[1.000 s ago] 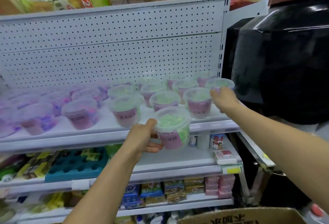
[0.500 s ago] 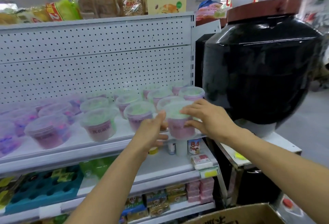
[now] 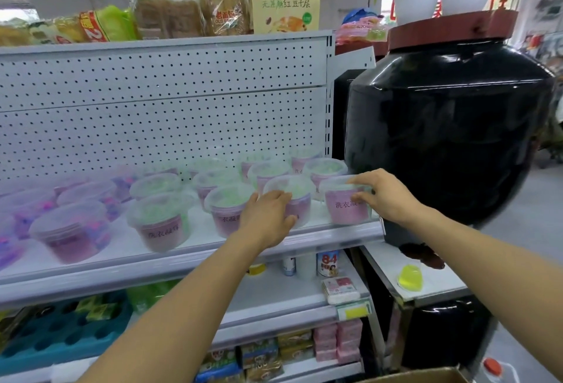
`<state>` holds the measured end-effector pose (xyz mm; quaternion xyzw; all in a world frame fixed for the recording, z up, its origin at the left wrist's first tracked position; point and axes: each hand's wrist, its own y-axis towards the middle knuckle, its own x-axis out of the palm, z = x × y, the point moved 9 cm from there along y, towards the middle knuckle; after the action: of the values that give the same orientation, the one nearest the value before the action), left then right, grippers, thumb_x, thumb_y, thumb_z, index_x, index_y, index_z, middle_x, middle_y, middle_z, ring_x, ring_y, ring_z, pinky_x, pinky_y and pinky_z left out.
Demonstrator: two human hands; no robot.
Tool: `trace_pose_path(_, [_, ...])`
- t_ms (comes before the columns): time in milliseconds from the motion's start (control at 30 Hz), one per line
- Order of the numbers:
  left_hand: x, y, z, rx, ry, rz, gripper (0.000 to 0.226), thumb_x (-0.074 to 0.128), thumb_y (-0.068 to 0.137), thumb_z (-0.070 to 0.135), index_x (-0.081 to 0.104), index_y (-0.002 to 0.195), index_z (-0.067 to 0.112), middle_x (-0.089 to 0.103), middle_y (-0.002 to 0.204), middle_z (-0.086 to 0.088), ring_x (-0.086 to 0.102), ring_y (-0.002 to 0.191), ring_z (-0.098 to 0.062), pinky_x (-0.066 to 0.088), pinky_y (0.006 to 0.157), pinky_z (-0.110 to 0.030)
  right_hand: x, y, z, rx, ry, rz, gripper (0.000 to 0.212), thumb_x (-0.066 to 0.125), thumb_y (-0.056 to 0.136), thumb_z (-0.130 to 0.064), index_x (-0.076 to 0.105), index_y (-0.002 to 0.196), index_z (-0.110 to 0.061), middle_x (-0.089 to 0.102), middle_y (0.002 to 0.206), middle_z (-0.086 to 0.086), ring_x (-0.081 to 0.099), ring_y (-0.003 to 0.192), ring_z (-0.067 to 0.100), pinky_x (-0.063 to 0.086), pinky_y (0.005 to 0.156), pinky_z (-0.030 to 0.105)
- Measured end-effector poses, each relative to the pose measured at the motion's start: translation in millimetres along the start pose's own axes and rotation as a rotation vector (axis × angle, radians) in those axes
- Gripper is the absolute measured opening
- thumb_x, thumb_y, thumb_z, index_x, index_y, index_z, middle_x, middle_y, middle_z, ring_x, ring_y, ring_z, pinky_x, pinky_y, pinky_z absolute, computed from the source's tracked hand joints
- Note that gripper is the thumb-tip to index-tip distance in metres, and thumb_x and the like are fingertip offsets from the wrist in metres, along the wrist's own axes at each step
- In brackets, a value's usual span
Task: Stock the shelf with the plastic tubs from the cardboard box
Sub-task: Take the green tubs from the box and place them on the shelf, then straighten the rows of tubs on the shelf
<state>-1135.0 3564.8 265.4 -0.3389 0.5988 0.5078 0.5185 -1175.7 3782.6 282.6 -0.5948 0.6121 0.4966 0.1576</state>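
Right hand [image 3: 384, 196] grips a plastic tub [image 3: 345, 203] at the right front end of the white shelf [image 3: 189, 256], fingers [image 3: 356, 181] curled over its lid, thumb on its pink-labelled side. Left hand [image 3: 268, 218] cups the neighbouring tub [image 3: 294, 192], fingers wrapped round its wall. Further tubs stand in rows behind and to the left. A cardboard box [image 3: 417, 376] edge shows at bottom right; a black jar [image 3: 451, 139] stands beside the shelf.

The tan bag [image 3: 285, 4] up top is showing "红豆千层" in green and red. A bread bag [image 3: 224, 4] is reading "OLD". The tub [image 3: 345, 204] at the shelf's right end is showing "洗衣". A can [image 3: 327, 263] below is displaying "84".
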Motion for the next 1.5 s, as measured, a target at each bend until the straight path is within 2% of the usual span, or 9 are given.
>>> trace_pose_path(200, [-6.2, 4.8, 2.2, -0.013, -0.018, 0.078, 0.052, 0.052, 0.092, 0.04, 0.045, 0.139, 0.021, 0.05, 0.135, -0.002, 0.047, 0.12, -0.025, 0.038, 0.102, -0.038, 9.5, 16.5, 4.3, 0.026, 0.027, -0.041, 0.038, 0.068, 0.085, -0.017, 0.065, 0.123, -0.018, 0.065, 0.123, 0.002, 0.062, 0.109, 0.019, 0.051, 0.093, 0.039])
trace_pose_path(467, [-7.1, 7.7, 1.7, -0.018, -0.055, 0.107, 0.05, 0.053, 0.091, 0.042, 0.048, 0.137, 0.021, 0.052, 0.129, -0.001, 0.05, 0.115, -0.024, 0.041, 0.097, -0.035, 21.1, 13.7, 14.0, -0.003, -0.122, -0.152, 0.043, 0.071, 0.083, -0.027, 0.055, 0.123, -0.031, 0.056, 0.129, -0.001, 0.057, 0.109, 0.021, 0.051, 0.085, 0.035])
trace_pose_path(600, [-13.9, 14.4, -0.5, 0.048, -0.028, 0.104, 0.045, 0.051, 0.092, 0.046, 0.054, 0.131, 0.024, 0.059, 0.122, 0.001, 0.053, 0.111, -0.022, 0.041, 0.094, -0.033, 9.6, 23.4, -1.1, -0.042, -0.351, -0.128, 0.052, 0.052, 0.078, -0.072, 0.062, 0.111, -0.033, 0.06, 0.112, -0.009, 0.061, 0.092, 0.018, 0.051, 0.075, 0.037])
trace_pose_path(833, [-33.4, 65.9, -61.1, -0.027, -0.289, 0.033, 0.043, 0.047, 0.094, 0.049, 0.057, 0.128, 0.025, 0.058, 0.131, 0.006, 0.056, 0.115, -0.015, 0.043, 0.096, -0.031, 3.4, 95.4, -23.7, -0.109, -0.157, -0.057, 0.039, 0.041, 0.091, -0.056, 0.043, 0.057, -0.037, 0.05, 0.064, -0.011, 0.048, 0.062, 0.008, 0.039, 0.054, 0.032])
trace_pose_path(933, [-39.8, 102.2, -105.4, -0.105, -0.313, 0.039, 0.038, 0.04, 0.099, 0.039, 0.058, 0.127, 0.02, 0.058, 0.131, 0.001, 0.055, 0.116, -0.02, 0.041, 0.094, -0.031, 24.1, 140.8, -21.7, -0.097, -0.126, -0.11, 0.045, 0.032, 0.088, -0.06, 0.049, 0.064, -0.026, 0.054, 0.067, -0.007, 0.052, 0.065, 0.014, 0.042, 0.06, 0.036])
trace_pose_path(1167, [-7.7, 168.7, -171.9, -0.321, -0.417, -0.069, 0.035, 0.035, 0.099, 0.043, 0.042, 0.079, 0.015, 0.044, 0.079, -0.004, 0.039, 0.072, -0.019, 0.028, 0.06, -0.03, 85.4, 213.3, 8.5, 0.029, -0.085, -0.27, 0.047, 0.032, 0.095, -0.053, 0.033, 0.064, -0.018, 0.039, 0.066, 0.001, 0.04, 0.06, 0.018, 0.034, 0.062, 0.034])
trace_pose_path(1267, [6.3, 182.9, -173.7, -0.34, -0.397, -0.12, 0.04, 0.029, 0.099, 0.051, 0.043, 0.089, 0.014, 0.04, 0.076, 0.002, 0.041, 0.082, -0.021, 0.027, 0.057, -0.023, 102.4, 219.9, 21.9, 0.131, -0.099, -0.351, 0.056, 0.028, 0.097, -0.057, 0.061, 0.089, -0.012, 0.061, 0.095, 0.0, 0.058, 0.087, 0.019, 0.044, 0.079, 0.035])
trace_pose_path(1367, [12.9, 191.2, -167.2, -0.312, -0.392, -0.121, 0.048, 0.023, 0.1, 0.05, 0.04, 0.077, 0.011, 0.038, 0.07, -0.002, 0.039, 0.07, -0.021, 0.028, 0.057, -0.029, 114.8, 221.4, 27.9, 0.162, -0.106, -0.403, 0.062, 0.026, 0.097, -0.057, 0.06, 0.121, -0.011, 0.056, 0.132, 0.005, 0.051, 0.119, 0.023, 0.038, 0.101, 0.035])
trace_pose_path(1500, [19.0, 197.6, -157.0, -0.286, -0.411, -0.132, 0.053, 0.02, 0.1, 0.051, 0.032, 0.068, 0.011, 0.035, 0.067, -0.004, 0.034, 0.06, -0.019, 0.027, 0.06, -0.03, 121.8, 224.7, 27.3, 0.153, -0.086, -0.39, 0.062, 0.028, 0.098, -0.055, 0.062, 0.116, -0.007, 0.061, 0.126, 0.006, 0.055, 0.115, 0.023, 0.041, 0.099, 0.035])
